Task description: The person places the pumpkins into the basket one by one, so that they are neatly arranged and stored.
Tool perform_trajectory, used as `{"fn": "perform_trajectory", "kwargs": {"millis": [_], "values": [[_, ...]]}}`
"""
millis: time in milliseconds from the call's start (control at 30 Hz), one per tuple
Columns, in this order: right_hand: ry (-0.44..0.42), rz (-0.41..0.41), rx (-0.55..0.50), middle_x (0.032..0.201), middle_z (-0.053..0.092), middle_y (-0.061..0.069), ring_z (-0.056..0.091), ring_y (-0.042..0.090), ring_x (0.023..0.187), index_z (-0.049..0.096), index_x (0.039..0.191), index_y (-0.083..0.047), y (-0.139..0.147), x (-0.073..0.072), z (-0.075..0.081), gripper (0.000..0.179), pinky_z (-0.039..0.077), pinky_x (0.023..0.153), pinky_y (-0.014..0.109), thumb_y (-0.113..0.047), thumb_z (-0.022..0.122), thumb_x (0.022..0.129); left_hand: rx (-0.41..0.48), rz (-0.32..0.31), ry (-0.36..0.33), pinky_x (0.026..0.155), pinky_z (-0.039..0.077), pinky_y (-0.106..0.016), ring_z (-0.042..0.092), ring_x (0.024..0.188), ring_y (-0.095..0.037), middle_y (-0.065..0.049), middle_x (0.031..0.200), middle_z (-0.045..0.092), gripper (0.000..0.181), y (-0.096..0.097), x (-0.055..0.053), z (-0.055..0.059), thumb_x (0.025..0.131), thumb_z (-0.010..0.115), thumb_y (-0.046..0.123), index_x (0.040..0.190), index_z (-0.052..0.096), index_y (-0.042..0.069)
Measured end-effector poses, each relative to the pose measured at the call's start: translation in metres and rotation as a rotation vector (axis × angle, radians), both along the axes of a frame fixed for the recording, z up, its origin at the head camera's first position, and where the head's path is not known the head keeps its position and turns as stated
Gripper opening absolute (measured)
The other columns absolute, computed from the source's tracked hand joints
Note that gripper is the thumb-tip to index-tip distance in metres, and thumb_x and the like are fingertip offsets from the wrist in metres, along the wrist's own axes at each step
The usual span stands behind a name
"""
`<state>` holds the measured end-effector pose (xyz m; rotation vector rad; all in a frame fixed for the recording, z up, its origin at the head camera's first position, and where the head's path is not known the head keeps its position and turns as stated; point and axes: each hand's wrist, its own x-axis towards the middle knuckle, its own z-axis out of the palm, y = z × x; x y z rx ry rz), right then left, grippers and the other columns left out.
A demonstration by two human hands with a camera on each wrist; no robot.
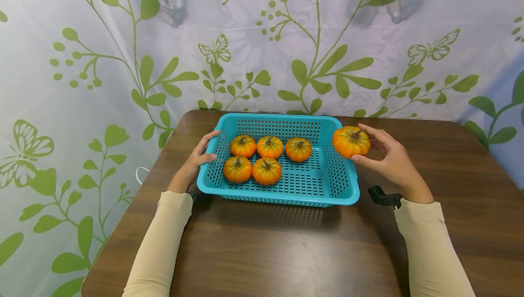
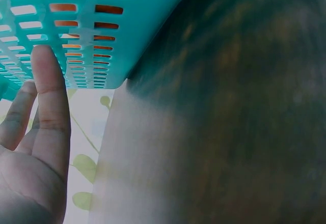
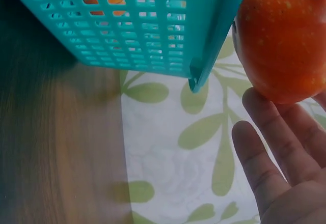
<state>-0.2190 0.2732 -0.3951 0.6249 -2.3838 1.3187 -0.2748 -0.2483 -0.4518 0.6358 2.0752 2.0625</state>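
In the head view a turquoise basket (image 1: 278,199) with slotted walls holds several small orange pumpkins (image 1: 267,171), grouped toward its left side. My left hand (image 1: 195,160) grips the basket's left rim, its thumb lying over the edge. From the left wrist view, the fingers (image 2: 51,107) of that hand reach up along the outer wall. Just above the basket's right rim, my right hand (image 1: 389,158) holds another pumpkin (image 1: 351,142) between thumb and fingers. The right wrist view shows this pumpkin (image 3: 285,40) outside the basket wall, with fingertips under it.
The basket stands on a brown wooden table (image 1: 262,251), near its far edge. Behind the table hangs a pale curtain (image 1: 262,37) with green leaves and butterflies. A black wrist mount (image 1: 384,197) sits by the right cuff. A white cable loop (image 1: 141,174) shows beyond the table's left edge.
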Motion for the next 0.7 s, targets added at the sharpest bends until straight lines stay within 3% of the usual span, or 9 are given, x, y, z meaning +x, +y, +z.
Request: {"fn": "perform_trajectory", "kwargs": {"millis": [300, 567, 700], "values": [[0.016, 0.053, 0.063, 0.137, 0.056, -0.017, 0.057, -0.005, 0.113, 0.055, 0.154, 0.003, -0.008, 0.001, 0.003, 0.082, 0.043, 0.096, 0.004, 0.013, 0.087, 0.079, 0.017, -0.009, -0.022, 0.094, 0.058, -0.035, 0.056, 0.122, -0.035, -0.030, 0.169, 0.025, 0.080, 0.000, -0.001, 0.000, 0.093, 0.055, 0.014, 0.169, 0.030, 0.016], [-0.016, 0.094, 0.119, 0.142, 0.063, 0.017, 0.056, -0.007, 0.114, 0.054, 0.155, 0.000, -0.017, 0.002, 0.006, 0.083, 0.041, 0.097, 0.004, 0.009, 0.089, 0.080, 0.009, 0.005, -0.019, 0.094, 0.059, -0.035, 0.053, 0.126, -0.043, -0.030, 0.170, 0.025, 0.081, 0.000, -0.002, 0.000, 0.093, 0.055, 0.013, 0.169, 0.027, 0.010], [-0.036, 0.113, 0.162, 0.146, 0.062, 0.022, 0.053, -0.008, 0.115, 0.055, 0.155, -0.001, -0.021, 0.002, 0.006, 0.083, 0.039, 0.098, 0.003, 0.005, 0.090, 0.080, -0.012, 0.014, -0.008, 0.096, 0.057, -0.033, 0.049, 0.133, -0.045, -0.030, 0.170, 0.025, 0.082, 0.000, -0.002, 0.000, 0.093, 0.055, 0.014, 0.169, 0.025, 0.008]]}}
